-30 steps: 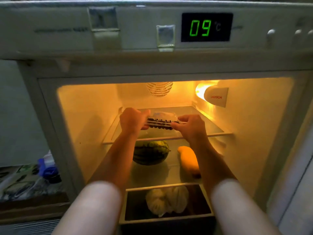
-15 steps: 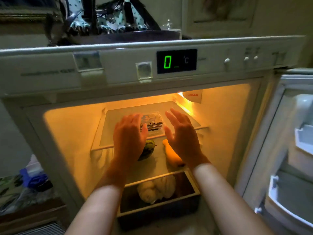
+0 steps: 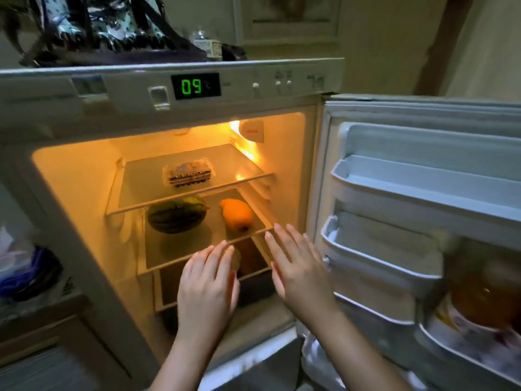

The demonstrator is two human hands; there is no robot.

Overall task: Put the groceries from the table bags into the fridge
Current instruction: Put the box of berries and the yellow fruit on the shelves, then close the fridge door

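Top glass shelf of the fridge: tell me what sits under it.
Under the top glass shelf, on the second shelf, lie a striped green melon and an orange-yellow fruit, apart. The shelf's edge hides the melon's top; further back cannot be seen.

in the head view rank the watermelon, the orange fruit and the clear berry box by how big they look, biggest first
1. watermelon, though the shelf above hides its top
2. berry box and orange fruit: they look much alike, and the box sits further back, so no ranking between them.
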